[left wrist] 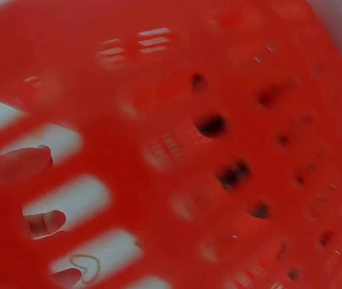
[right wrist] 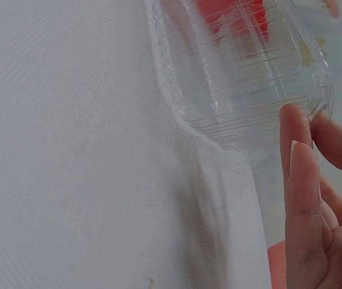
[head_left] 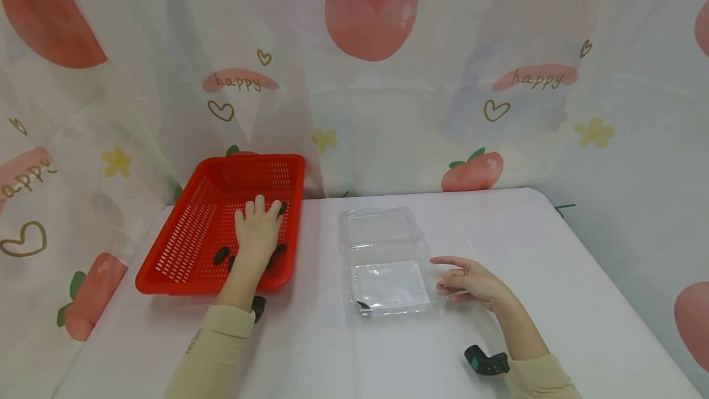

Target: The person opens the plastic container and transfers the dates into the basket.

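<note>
My left hand (head_left: 257, 229) reaches down into a red slotted plastic basket (head_left: 145, 282). Its fingers are spread, the index fingertip beside a dark oval piece (head_left: 283, 208). Other dark, ridged pieces, one of them (head_left: 221, 255) left of the wrist, lie on the basket floor; their kind is unclear. The left wrist view looks through the basket's red wall (left wrist: 135, 211), with fingertips (left wrist: 50, 221) showing in the slots. With fingertips, my right hand (head_left: 476, 282) pinches the right rim of an opened clear plastic clamshell box (head_left: 390, 285). One dark piece (head_left: 362, 307) sits at its front left corner.
A white-covered table (head_left: 310, 350) carries the basket at left and the box near the middle. Behind it hangs a fruit-printed curtain (head_left: 371, 122). Black wrist devices, such as the right one (head_left: 486, 362), stick out beside both sleeves.
</note>
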Motion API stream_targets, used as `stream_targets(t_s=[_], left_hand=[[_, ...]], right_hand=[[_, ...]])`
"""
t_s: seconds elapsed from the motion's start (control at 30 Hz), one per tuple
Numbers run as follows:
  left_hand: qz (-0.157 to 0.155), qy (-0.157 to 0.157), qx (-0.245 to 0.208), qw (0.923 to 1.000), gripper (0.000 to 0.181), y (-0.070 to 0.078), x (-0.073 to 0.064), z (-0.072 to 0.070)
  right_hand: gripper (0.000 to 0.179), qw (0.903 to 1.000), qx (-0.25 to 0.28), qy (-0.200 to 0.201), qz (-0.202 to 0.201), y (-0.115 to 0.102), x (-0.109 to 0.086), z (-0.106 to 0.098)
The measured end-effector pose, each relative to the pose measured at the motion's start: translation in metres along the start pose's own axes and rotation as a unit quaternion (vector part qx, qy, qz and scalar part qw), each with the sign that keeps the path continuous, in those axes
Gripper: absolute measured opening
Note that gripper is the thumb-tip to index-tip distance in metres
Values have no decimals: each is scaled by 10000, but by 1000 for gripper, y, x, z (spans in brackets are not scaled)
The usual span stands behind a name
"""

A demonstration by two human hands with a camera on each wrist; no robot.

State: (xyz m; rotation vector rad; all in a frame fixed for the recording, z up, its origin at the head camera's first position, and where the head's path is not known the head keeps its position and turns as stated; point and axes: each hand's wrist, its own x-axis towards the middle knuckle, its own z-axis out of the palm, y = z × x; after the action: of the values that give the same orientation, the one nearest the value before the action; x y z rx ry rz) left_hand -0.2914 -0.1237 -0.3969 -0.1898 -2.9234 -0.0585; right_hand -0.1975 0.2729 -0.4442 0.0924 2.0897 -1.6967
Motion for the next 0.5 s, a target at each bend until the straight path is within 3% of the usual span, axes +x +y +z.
stream_targets(t_s=[0.2, 0.5], left_hand=[[-68, -504, 157, 9986, 34, -11, 1, 7], [193, -1187, 615, 9908, 37, -19, 3, 14]], right_hand=[[56, 10000, -15, 24, 23, 1, 0, -1], [55, 10000, -59, 35, 55, 1, 0, -2]])
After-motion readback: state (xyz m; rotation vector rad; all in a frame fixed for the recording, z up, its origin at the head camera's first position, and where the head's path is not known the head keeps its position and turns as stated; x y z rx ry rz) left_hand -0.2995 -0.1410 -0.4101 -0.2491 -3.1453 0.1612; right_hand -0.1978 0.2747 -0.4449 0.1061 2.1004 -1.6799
